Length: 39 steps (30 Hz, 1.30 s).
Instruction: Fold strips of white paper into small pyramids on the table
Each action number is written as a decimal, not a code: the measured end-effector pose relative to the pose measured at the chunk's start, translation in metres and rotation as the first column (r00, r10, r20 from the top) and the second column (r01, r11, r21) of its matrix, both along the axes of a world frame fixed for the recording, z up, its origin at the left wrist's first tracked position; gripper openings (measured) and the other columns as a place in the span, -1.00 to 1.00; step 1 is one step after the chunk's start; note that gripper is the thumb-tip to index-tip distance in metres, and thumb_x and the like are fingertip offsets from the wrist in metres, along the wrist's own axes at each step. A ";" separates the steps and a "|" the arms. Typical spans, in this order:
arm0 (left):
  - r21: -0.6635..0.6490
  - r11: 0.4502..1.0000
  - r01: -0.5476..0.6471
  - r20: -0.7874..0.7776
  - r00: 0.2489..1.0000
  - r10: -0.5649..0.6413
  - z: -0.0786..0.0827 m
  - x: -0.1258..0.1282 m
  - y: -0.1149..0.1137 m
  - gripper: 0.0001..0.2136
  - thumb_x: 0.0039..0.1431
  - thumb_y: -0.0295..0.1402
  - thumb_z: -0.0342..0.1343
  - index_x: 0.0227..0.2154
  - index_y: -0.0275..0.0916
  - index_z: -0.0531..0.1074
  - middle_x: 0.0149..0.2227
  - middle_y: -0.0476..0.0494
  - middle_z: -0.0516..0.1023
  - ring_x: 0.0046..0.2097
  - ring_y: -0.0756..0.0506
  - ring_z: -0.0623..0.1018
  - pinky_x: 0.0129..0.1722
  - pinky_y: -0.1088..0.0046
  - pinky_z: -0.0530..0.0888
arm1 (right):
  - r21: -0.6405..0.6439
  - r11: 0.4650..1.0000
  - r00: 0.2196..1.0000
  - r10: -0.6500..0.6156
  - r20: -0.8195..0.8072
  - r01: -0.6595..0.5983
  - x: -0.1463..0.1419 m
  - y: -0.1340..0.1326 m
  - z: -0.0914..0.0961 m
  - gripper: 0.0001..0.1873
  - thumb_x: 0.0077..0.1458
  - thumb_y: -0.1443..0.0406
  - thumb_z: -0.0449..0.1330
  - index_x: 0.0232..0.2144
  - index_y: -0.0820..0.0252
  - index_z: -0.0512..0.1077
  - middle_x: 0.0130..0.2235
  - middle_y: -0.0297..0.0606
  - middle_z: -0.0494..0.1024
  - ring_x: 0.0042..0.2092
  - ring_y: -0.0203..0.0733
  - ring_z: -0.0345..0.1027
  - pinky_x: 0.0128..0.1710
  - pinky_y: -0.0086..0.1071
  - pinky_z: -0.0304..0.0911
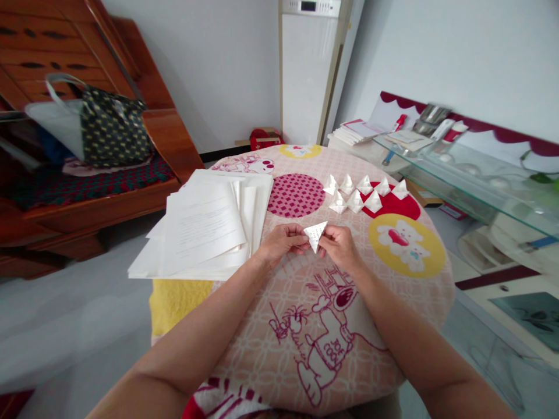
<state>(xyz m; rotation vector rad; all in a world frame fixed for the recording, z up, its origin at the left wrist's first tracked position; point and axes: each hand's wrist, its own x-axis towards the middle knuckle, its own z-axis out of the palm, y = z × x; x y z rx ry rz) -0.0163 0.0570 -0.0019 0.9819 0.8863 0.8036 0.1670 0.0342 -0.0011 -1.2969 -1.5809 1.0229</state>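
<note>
My left hand [282,240] and my right hand [339,244] both pinch a small folded white paper triangle [315,234] just above the table's middle. The fingers of each hand are closed on its edges. Under them lies a pink patterned tablecloth [314,326] with cartoon drawings. A row of several finished folded paper pieces [364,192] sits further back on the cloth, to the right of my hands. A stack of white paper sheets [209,227] lies to the left of my left hand, hanging over the table edge.
A wooden bench [109,174] with a dotted bag [111,131] stands at the left. A glass shelf [471,174] with cups and papers runs along the right. A white floor-standing air conditioner [308,70] stands at the back wall.
</note>
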 end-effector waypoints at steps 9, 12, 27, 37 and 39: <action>-0.088 0.993 -0.074 0.058 0.995 0.079 0.003 0.005 -0.003 -0.71 0.20 -0.19 0.36 -0.38 -0.39 0.60 -0.43 -0.19 0.64 -0.42 0.01 0.60 -0.43 0.57 0.53 | 0.345 0.938 0.986 -0.075 0.152 0.018 -0.005 -0.003 -0.004 -0.77 0.08 0.32 0.15 -0.55 0.22 0.55 -0.58 -0.34 0.49 -0.50 -0.28 0.33 -0.45 -0.46 0.23; -0.122 0.988 -0.098 0.067 0.992 0.107 0.004 0.007 -0.004 -0.72 0.18 -0.21 0.37 -0.40 -0.40 0.61 -0.46 -0.17 0.62 -0.45 0.02 0.57 -0.46 0.59 0.52 | 0.419 0.908 0.990 -0.050 0.134 -0.011 -0.007 -0.004 -0.008 -0.73 0.13 0.34 0.12 -0.39 0.20 0.64 -0.49 -0.28 0.59 -0.48 -0.25 0.40 -0.43 -0.45 0.28; -0.078 0.995 -0.056 0.094 0.994 0.064 -0.001 0.002 -0.001 -0.71 -0.12 -0.23 0.52 -0.45 -0.36 0.65 -0.39 -0.17 0.65 -0.35 -0.01 0.54 -0.39 0.53 0.47 | 0.095 0.987 0.990 -0.135 0.038 0.131 -0.008 -0.001 -0.011 -0.79 0.08 0.22 0.17 -0.36 0.18 0.58 -0.54 -0.29 0.55 -0.59 -0.24 0.37 -0.62 -0.44 0.24; 0.051 0.999 -0.012 -0.008 1.000 0.012 -0.008 -0.003 0.004 -0.60 -0.21 -0.08 0.51 -0.47 -0.35 0.65 -0.44 -0.16 0.62 -0.39 0.01 0.49 -0.37 0.50 0.40 | -0.062 0.997 0.992 -0.048 -0.113 0.041 -0.004 -0.004 0.000 -0.75 0.01 0.14 0.20 -0.42 0.21 0.53 -0.67 -0.39 0.43 -0.68 -0.32 0.28 -0.70 -0.52 0.16; 0.077 0.997 -0.002 -0.034 0.999 0.005 -0.010 -0.005 0.005 -0.62 -0.18 -0.08 0.49 -0.49 -0.35 0.64 -0.48 -0.12 0.59 -0.43 0.03 0.46 -0.40 0.52 0.38 | -0.113 0.994 0.985 -0.026 -0.171 0.007 -0.002 -0.003 0.001 -0.74 -0.01 0.13 0.22 -0.42 0.22 0.52 -0.67 -0.37 0.45 -0.68 -0.31 0.29 -0.71 -0.51 0.16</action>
